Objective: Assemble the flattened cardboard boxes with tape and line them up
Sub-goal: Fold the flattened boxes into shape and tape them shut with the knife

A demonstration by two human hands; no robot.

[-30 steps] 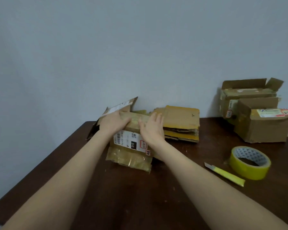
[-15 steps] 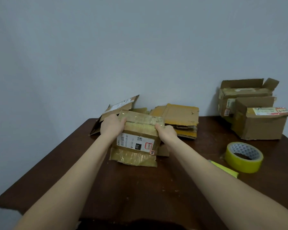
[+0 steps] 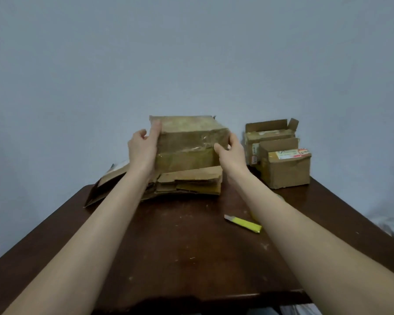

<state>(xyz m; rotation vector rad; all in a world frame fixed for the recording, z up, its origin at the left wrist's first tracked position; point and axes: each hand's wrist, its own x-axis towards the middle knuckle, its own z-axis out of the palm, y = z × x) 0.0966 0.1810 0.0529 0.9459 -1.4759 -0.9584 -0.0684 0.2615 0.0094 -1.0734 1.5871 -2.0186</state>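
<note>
Across the dark worktop [image 3: 191,258] the job looks partly done. A stack of flat boxes [image 3: 191,184] waits at the back, so I judge several are left to build. Two made-up boxes [image 3: 284,171] stand touching at the far right, not yet a proper line. Just above the stack a taped box [image 3: 191,144] is held up. The left hand [image 3: 142,151] clasps its left side and the right hand [image 3: 231,153] its right, thumb on the near face. A yellow knife [image 3: 242,222] lies beside the right forearm.

Both forearms [image 3: 96,235] show bare (left hand [image 3: 142,153], right hand [image 3: 232,155] too).
</note>
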